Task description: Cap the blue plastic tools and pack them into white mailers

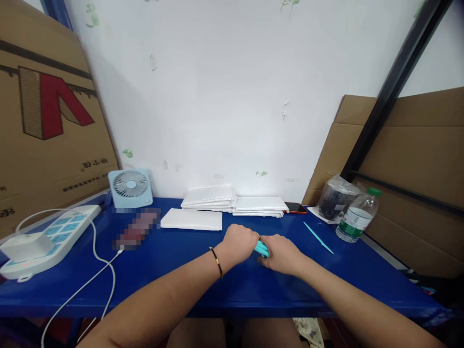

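Note:
A bundle of thin teal sticks (pixel 261 248) shows between my hands, mostly covered by the fingers. My left hand (pixel 239 245), with a dark bracelet at its wrist, is closed round the bundle's left end. My right hand (pixel 282 253) grips its other end with thumb and fingers. One slim teal stick (pixel 318 238) lies apart on the blue table (pixel 174 270), to the right of the hands. Beyond the hands sit a white flat packet (pixel 191 220) and two stacks of similar packets, a left stack (pixel 208 197) and a right stack (pixel 259 205).
A light blue fan (pixel 131 187), a blurred phone-like item (pixel 139 229) on a white cable and a power strip (pixel 61 241) stand left. To the right are a dark phone (pixel 295 208), a plastic-wrapped dark object (pixel 334 199) and a green-capped bottle (pixel 358 217). Cardboard flanks both sides.

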`<act>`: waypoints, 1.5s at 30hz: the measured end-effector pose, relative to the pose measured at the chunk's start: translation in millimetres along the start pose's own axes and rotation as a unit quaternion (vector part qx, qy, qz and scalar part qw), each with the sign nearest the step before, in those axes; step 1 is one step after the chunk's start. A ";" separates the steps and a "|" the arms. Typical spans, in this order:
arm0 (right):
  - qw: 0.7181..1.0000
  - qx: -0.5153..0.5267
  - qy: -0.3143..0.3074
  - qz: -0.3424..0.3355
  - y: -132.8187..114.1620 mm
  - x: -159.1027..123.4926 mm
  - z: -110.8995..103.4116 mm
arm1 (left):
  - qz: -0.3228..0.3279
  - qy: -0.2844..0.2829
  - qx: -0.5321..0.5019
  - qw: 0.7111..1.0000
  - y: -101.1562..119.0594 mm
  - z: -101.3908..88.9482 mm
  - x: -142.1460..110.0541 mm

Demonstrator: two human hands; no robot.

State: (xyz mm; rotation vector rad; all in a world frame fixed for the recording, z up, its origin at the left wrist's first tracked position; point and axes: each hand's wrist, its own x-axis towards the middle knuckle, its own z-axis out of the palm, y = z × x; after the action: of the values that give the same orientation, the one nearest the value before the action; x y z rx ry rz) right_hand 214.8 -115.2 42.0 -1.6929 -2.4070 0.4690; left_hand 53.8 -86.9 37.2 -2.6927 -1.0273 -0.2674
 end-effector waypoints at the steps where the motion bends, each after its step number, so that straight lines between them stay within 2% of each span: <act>1: 0.991 0.109 -0.077 0.001 0.4 0.0 1.8 | 0.039 0.027 0.013 0.999 -0.5 1.9 -1.6; 2: 0.958 0.234 -0.166 0.007 0.6 -0.4 5.0 | 0.085 0.052 0.026 0.995 -1.0 3.7 -3.5; 4: 0.832 0.457 -0.312 0.033 -0.9 -2.5 15.2 | 0.178 0.093 0.044 0.979 -2.4 5.9 -7.7; 5: 0.769 0.535 -0.347 0.049 -2.6 -4.0 21.3 | 0.211 0.107 0.049 0.970 -3.3 6.1 -9.6; 6: 0.721 0.588 -0.361 0.063 -4.7 -5.8 27.4 | 0.233 0.117 0.053 0.964 -4.2 5.9 -11.2; 7: 0.688 0.623 -0.365 0.070 -6.9 -7.5 33.1 | 0.245 0.121 0.053 0.960 -5.2 5.4 -12.4; 9: 0.658 0.661 -0.353 0.077 -9.8 -10.6 41.8 | 0.248 0.117 0.043 0.961 -8.0 5.0 -13.7; 11: 0.657 0.670 -0.333 0.092 -8.5 -13.0 46.7 | 0.204 0.118 0.015 0.972 -14.0 7.3 -14.4; 12: 0.665 0.666 -0.321 0.104 -6.1 -14.2 47.8 | 0.153 0.122 -0.002 0.981 -19.3 10.0 -14.9; 13: 0.678 0.659 -0.305 0.117 -2.9 -15.5 48.2 | 0.081 0.126 -0.019 0.989 -26.3 13.9 -15.7; 15: 0.702 0.644 -0.270 0.135 4.6 -18.6 47.0 | -0.110 0.108 -0.041 0.987 -45.2 24.3 -18.2; 17: 0.717 0.641 -0.239 0.132 10.8 -22.1 43.6 | -0.268 0.027 -0.059 0.961 -66.6 36.0 -21.1; 18: 0.721 0.644 -0.226 0.123 12.8 -23.7 41.4 | -0.307 -0.009 -0.080 0.948 -76.2 41.3 -22.2; 21: 0.728 0.650 -0.196 0.092 14.9 -27.0 34.2 | -0.314 -0.040 -0.109 0.942 -92.4 51.4 -22.5; 24: 0.743 0.645 -0.163 0.076 16.4 -29.0 28.7 | -0.298 -0.015 -0.134 0.945 -88.4 47.7 -19.4; 26: 0.754 0.639 -0.138 0.068 19.5 -30.6 24.9 | -0.293 0.020 -0.147 0.944 -80.3 34.9 -17.9; 28: 0.760 0.637 -0.115 0.061 24.3 -32.9 19.6 | -0.296 0.085 -0.187 0.933 -72.5 14.1 -18.1; 29: 0.760 0.639 -0.106 0.056 27.0 -34.1 16.2 | -0.301 0.131 -0.222 0.918 -69.4 2.0 -19.0; 30: 0.761 0.640 -0.097 0.051 29.9 -35.3 12.5 | -0.307 0.234 -0.339 0.858 -66.9 -10.0 -20.5; 31: 0.762 0.640 -0.089 0.047 32.7 -36.4 8.7 | -0.297 0.325 -0.459 0.772 -65.0 -20.6 -22.8; 32: 0.764 0.639 -0.081 0.044 35.5 -37.5 5.2 | -0.281 0.385 -0.555 0.682 -63.5 -28.7 -26.1; 33: 0.767 0.636 -0.074 0.042 38.2 -38.6 2.1 | -0.268 0.410 -0.627 0.606 -62.2 -33.3 -30.5; 34: 0.771 0.633 -0.067 0.041 40.9 -39.7 -0.1 | -0.265 0.420 -0.672 0.548 -60.9 -33.9 -36.1; 35: 0.774 0.628 -0.061 0.041 43.7 -40.9 -1.6 | -0.278 0.420 -0.700 0.507 -59.5 -30.4 -43.0; 36: 0.779 0.623 -0.057 0.044 46.6 -42.3 -2.2 | -0.301 0.413 -0.714 0.479 -57.8 -23.4 -51.1; 38: 0.792 0.605 -0.057 0.053 52.8 -45.6 -1.4 | -0.354 0.369 -0.726 0.459 -54.0 -3.4 -70.1; 39: 0.801 0.593 -0.058 0.059 56.2 -47.5 -0.6 | -0.378 0.343 -0.720 0.470 -52.3 6.5 -80.2; 40: 0.812 0.578 -0.059 0.067 59.5 -49.4 0.3 | -0.403 0.322 -0.697 0.497 -51.0 14.5 -89.8; 41: 0.823 0.560 -0.060 0.073 62.7 -51.2 0.9 | -0.434 0.314 -0.646 0.544 -50.6 19.6 -98.1; 42: 0.835 0.541 -0.061 0.076 65.8 -52.6 1.2 | -0.448 0.301 -0.573 0.617 -51.0 21.5 -104.2; 43: 0.849 0.519 -0.062 0.079 68.5 -53.6 0.9 | -0.425 0.282 -0.493 0.704 -52.4 20.7 -107.5; 44: 0.864 0.493 -0.063 0.080 70.9 -54.1 0.0 | -0.365 0.243 -0.415 0.797 -54.5 17.8 -107.3; 45: 0.881 0.461 -0.064 0.081 72.8 -54.0 -1.3 | -0.282 0.186 -0.347 0.875 -57.1 14.2 -103.5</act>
State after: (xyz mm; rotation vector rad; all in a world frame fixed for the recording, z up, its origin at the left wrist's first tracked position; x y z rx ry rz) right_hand 298.4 -143.1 20.7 -1.3937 -1.6092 1.4911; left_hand -59.5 -106.6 6.5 -2.5996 -1.8200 -1.4499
